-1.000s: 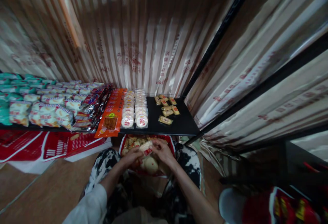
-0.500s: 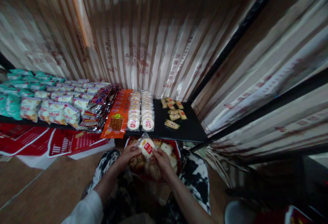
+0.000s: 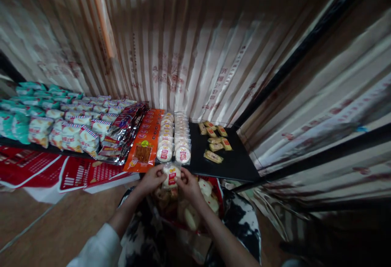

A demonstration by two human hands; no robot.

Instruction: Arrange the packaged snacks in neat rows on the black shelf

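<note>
My left hand (image 3: pixel 152 180) and my right hand (image 3: pixel 187 184) both grip one clear-wrapped round white cake with a red label (image 3: pixel 171 175), held upright just in front of the black shelf (image 3: pixel 235 163). Right beyond it stand two rows of the same round cakes (image 3: pixel 175 140). Under my hands, on my lap, sits a red basket (image 3: pixel 218 185) holding more wrapped cakes and small yellow packets.
The shelf also carries orange snack packs (image 3: pixel 144 146), shiny dark packs (image 3: pixel 120 136), white and teal bags (image 3: pixel 45 120) to the left, and small yellow packets (image 3: pixel 215 138) to the right. Striped plastic sheeting hangs behind. Red signs (image 3: pixel 45 169) lean below the shelf.
Both hands have lifted the wrapped cake out of the basket and carried it forward to the shelf's front edge. The view has shifted a little to the right.
</note>
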